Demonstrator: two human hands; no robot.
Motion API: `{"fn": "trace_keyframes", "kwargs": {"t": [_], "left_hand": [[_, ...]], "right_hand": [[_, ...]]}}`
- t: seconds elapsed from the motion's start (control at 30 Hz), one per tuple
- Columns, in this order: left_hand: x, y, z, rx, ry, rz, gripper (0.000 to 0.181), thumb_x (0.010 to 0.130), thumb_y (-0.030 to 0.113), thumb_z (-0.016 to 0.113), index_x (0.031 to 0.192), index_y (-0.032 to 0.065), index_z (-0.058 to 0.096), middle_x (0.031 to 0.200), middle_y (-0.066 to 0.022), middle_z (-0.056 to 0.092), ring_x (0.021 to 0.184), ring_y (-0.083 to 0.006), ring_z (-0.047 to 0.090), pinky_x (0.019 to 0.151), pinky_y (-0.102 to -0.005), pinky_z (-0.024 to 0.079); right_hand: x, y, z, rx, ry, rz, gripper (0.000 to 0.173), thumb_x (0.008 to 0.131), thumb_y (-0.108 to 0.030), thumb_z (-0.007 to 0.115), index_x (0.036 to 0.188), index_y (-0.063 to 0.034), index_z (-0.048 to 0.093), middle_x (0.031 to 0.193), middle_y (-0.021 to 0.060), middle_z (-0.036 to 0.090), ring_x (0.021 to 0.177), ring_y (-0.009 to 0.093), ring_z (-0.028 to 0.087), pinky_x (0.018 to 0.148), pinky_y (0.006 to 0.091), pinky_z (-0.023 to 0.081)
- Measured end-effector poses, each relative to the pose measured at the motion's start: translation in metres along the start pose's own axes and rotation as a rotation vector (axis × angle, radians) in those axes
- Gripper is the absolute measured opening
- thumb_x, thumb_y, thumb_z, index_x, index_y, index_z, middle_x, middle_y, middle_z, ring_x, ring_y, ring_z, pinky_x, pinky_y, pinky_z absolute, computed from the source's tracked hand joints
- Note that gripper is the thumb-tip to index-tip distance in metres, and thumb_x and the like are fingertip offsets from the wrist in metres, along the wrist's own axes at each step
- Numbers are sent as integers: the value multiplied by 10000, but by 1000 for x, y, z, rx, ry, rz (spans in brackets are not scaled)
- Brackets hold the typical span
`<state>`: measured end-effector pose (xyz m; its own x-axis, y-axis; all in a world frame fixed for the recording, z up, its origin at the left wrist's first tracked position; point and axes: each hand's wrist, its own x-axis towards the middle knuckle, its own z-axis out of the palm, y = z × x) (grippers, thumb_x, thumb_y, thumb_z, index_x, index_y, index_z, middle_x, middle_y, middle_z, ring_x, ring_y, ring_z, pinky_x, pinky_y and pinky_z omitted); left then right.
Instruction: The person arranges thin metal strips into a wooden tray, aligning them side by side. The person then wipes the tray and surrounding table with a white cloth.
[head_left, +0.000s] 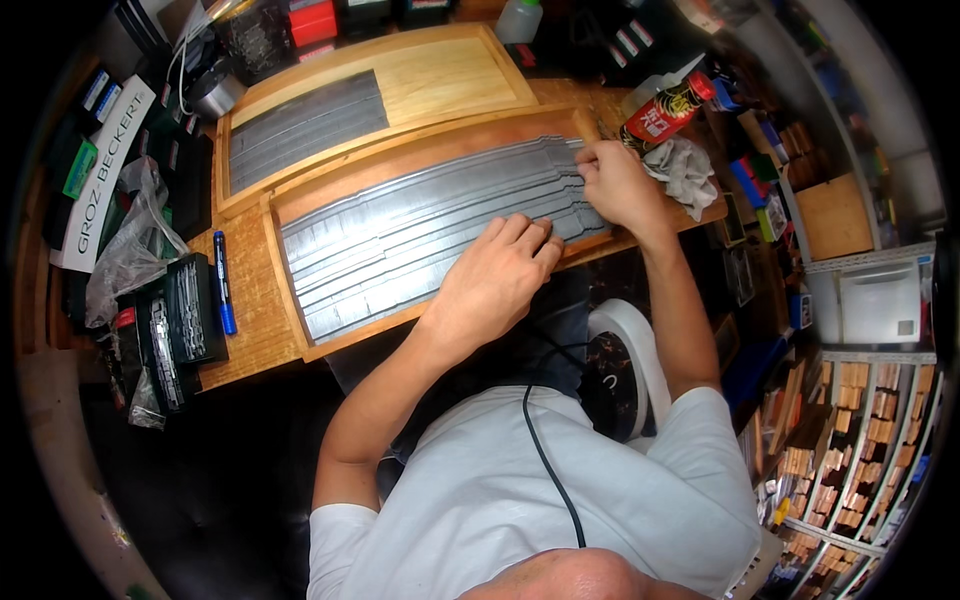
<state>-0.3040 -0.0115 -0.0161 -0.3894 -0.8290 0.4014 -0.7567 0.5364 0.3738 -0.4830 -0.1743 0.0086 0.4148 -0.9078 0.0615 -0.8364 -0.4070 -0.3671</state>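
Note:
Long, thin flat steel parts (420, 217) lie tightly packed side by side in a shallow wooden tray (283, 300) on the workbench. Their right ends form a stepped edge. My left hand (499, 262) rests on the packed parts near the tray's front rim, knuckles up and fingers bent; its thumb and fingertips are partly hidden. At the tray's right end, my right hand (619, 180) has its fingers curled and close together against the ends of the parts. Whether a part is pinched there cannot be made out.
Behind stands a second wooden tray (450, 75), partly filled with grey steel parts (307, 131). A red-capped bottle (664, 112) and a crumpled cloth (684, 176) are at right. At left are a blue marker (223, 281), a plastic bag (131, 247) and a white Groz-Beckert carton (105, 176).

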Motion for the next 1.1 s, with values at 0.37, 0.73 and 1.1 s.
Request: {"fn": "trace_keyframes", "kwargs": {"t": [0.37, 0.73, 1.1], "left_hand": [[1, 0, -1, -39, -20, -5, 395, 893, 86, 716, 1269, -6, 635, 1339, -138, 627, 1169, -303, 574, 1005, -386, 462], [0, -2, 1, -45, -22, -14, 384, 887, 92, 723, 1248, -8, 640, 1324, -140, 635, 1172, -306, 574, 1004, -396, 461], [0, 0, 0, -54, -7, -18, 389, 886, 99, 724, 1252, 2, 638, 1322, -137, 636, 1146, -308, 575, 1000, -396, 459]], "right_hand": [[32, 5, -10, -80, -242, 39, 217, 876, -104, 588, 919, 78, 698, 878, 280, 711, 888, 422, 719, 820, 464, 553], [24, -20, -18, 118, -418, 100, 254, 987, -114, 504, 824, 50, 609, 582, 81, 572, 510, 169, 590, 516, 364, 448], [21, -17, 0, 322, -438, 98, 276, 1041, -187, 521, 948, 21, 676, 599, 44, 595, 498, 125, 554, 479, 325, 403]]}}
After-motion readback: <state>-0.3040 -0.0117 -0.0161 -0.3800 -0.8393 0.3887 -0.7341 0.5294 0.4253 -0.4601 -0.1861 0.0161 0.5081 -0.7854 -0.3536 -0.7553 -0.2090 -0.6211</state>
